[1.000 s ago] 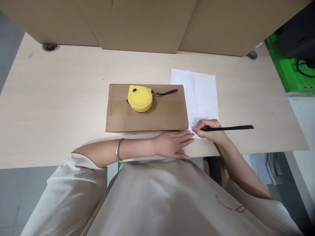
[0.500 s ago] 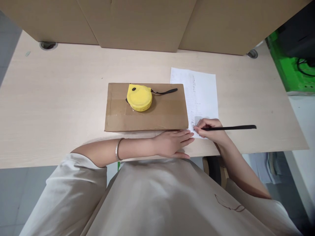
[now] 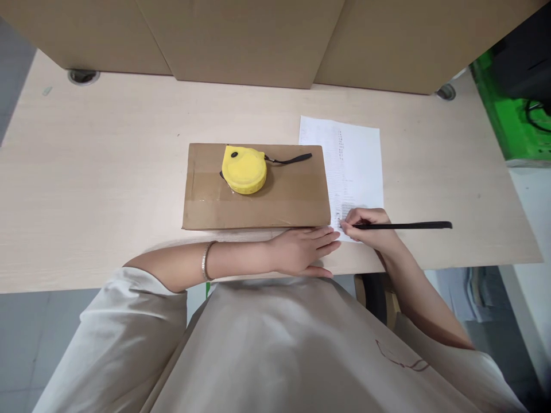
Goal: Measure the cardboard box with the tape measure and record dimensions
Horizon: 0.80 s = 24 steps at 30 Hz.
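My right hand (image 3: 368,225) is closed around a black pen (image 3: 404,225), whose tip rests on the lower left part of a white printed sheet (image 3: 357,160). My left hand (image 3: 303,249) lies flat on the table with its fingers stretched out, touching the sheet's bottom corner just in front of a flat cardboard box (image 3: 256,189). A yellow tape measure (image 3: 244,170) with a black wrist strap sits on top of the box.
The light wooden table (image 3: 94,172) ends at tall cardboard panels (image 3: 245,40) along the back. A green crate (image 3: 512,120) stands off the table's right end. Round cable holes sit at both back corners.
The pen's free end has shifted slightly to the right while the tip stays on the sheet. My left hand has stayed put.
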Tool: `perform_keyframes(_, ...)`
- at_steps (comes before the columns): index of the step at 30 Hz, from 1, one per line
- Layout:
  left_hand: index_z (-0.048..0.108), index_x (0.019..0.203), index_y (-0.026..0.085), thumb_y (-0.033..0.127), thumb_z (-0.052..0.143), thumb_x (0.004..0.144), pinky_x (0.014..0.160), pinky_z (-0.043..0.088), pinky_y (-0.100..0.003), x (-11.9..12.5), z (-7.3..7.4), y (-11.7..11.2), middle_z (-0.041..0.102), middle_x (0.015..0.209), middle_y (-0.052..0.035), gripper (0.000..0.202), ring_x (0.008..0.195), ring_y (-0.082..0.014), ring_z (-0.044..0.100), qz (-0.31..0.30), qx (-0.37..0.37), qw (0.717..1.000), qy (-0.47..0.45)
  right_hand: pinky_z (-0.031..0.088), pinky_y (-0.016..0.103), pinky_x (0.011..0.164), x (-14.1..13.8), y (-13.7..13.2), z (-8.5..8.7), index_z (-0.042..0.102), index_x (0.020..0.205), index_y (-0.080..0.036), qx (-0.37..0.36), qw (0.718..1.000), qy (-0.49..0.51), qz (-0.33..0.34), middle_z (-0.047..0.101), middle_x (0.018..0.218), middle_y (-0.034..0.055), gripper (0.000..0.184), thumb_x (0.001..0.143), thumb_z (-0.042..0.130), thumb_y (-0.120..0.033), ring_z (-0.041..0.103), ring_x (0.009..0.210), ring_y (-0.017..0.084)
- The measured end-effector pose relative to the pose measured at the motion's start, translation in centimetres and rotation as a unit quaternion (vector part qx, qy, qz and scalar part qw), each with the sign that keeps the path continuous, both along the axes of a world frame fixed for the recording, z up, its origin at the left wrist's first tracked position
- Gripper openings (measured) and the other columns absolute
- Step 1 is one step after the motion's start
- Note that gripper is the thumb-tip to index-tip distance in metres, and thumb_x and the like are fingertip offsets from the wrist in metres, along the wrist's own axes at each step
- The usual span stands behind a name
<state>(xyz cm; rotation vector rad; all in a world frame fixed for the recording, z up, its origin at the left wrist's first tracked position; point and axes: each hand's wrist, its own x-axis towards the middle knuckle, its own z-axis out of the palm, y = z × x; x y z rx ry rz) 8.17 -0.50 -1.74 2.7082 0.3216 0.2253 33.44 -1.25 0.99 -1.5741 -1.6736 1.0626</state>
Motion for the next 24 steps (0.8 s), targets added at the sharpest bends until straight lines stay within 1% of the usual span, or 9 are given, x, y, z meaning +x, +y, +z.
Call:
perform_keyframes(3,0.051,0.165,0.004,0.068,0.036,0.114,0.139,0.035,-0.036,0.0,0.3,0.0,0.052,0.173,-0.0195,0.083,0.169,-0.0278,0.041,-0.004,0.007,1.000,0.014,0.037,0.032,0.051,0.1,-0.1,-0.1,0.054,0.056,-0.024,-0.009,1.000,0.013,-0.004,0.059,0.055,0.0021,0.051,0.084,0.089,-0.049,0.048,0.052,0.015)
perform_keyframes(6,0.050,0.166,0.004,0.068,0.035,0.115,0.139,0.034,-0.035,-0.1,0.6,0.1,0.051,0.174,-0.0191,0.083,0.170,-0.0274,0.040,-0.006,0.008,1.000,0.026,0.036,0.032,0.050,0.2,-0.1,-0.2,0.053,0.056,-0.024,-0.010,1.000,0.023,-0.015,0.056,0.053,0.0013,0.050,0.084,0.089,-0.045,0.047,0.051,0.015)
perform_keyframes(8,0.050,0.166,0.004,0.068,0.038,0.114,0.139,0.035,-0.036,-0.1,0.6,0.1,0.051,0.174,-0.0189,0.083,0.170,-0.0273,0.040,-0.004,0.004,1.000,0.025,0.036,0.031,0.050,0.3,-0.1,-0.3,0.054,0.056,-0.023,-0.003,1.000,0.013,-0.018,0.056,0.054,0.0015,0.048,0.082,0.089,-0.042,0.047,0.052,0.015)
perform_keyframes(11,0.050,0.166,0.004,0.067,0.038,0.114,0.139,0.035,-0.037,0.0,0.6,0.0,0.051,0.174,-0.0190,0.083,0.169,-0.0279,0.041,-0.004,0.004,1.000,0.022,0.037,0.031,0.051,0.3,-0.1,-0.3,0.056,0.056,-0.023,-0.004,1.000,0.008,-0.011,0.059,0.057,0.0020,0.046,0.082,0.090,-0.041,0.048,0.053,0.015)
perform_keyframes(15,0.050,0.166,0.001,0.067,0.036,0.115,0.140,0.034,-0.037,0.0,0.5,0.0,0.051,0.174,-0.0200,0.084,0.169,-0.0296,0.042,-0.009,0.017,1.000,0.023,0.036,0.031,0.051,0.3,-0.1,-0.2,0.057,0.057,-0.023,-0.008,1.000,0.013,-0.007,0.058,0.055,0.0012,0.045,0.084,0.089,-0.040,0.048,0.052,0.014)
perform_keyframes(18,0.051,0.165,0.002,0.067,0.036,0.115,0.139,0.034,-0.036,0.0,0.4,0.0,0.052,0.173,-0.0191,0.084,0.169,-0.0285,0.042,-0.005,0.022,1.000,0.018,0.036,0.031,0.051,0.5,-0.1,-0.3,0.054,0.056,-0.023,0.006,1.000,0.019,-0.002,0.058,0.056,0.0013,0.047,0.084,0.089,-0.038,0.048,0.052,0.014)
perform_keyframes(21,0.053,0.164,0.005,0.069,0.035,0.114,0.139,0.034,-0.034,0.0,0.3,-0.1,0.054,0.172,-0.0172,0.083,0.168,-0.0272,0.043,0.000,0.024,1.000,0.013,0.038,0.030,0.050,0.9,-0.1,-0.4,0.055,0.057,-0.023,0.008,0.999,0.033,0.001,0.058,0.052,0.0011,0.046,0.086,0.088,-0.037,0.049,0.050,0.014)
perform_keyframes(24,0.053,0.164,0.003,0.068,0.039,0.114,0.139,0.034,-0.034,0.0,0.4,-0.1,0.054,0.172,-0.0189,0.083,0.168,-0.0274,0.044,0.003,0.023,1.000,0.009,0.039,0.029,0.049,1.0,-0.1,-0.5,0.057,0.059,-0.023,0.007,0.999,0.035,0.006,0.059,0.051,0.0012,0.045,0.086,0.088,-0.038,0.050,0.048,0.014)
